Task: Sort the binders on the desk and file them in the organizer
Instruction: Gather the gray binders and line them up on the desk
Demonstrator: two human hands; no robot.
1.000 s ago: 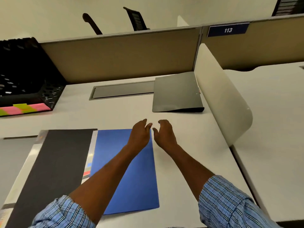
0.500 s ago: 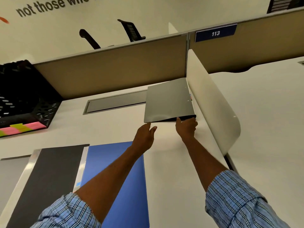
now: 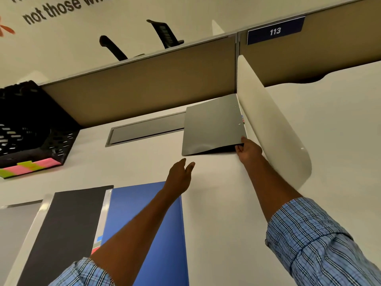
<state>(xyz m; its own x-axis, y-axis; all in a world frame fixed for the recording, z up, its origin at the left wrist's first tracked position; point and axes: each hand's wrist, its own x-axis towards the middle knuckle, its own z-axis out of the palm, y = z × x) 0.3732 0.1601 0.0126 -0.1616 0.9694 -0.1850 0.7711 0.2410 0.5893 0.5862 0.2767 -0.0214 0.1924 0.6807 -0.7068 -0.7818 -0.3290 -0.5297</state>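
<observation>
As the right hand (image 3: 248, 152) pinches its corner, the binder (image 3: 212, 125) lies beyond.

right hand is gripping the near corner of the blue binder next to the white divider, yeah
Not quite. In the head view the right hand grips the near corner of the grey binder, not a blue one. The blue binder lies flat nearer the person, untouched by that hand. The rest holds: the gripped binder is next to the white divider.
</observation>
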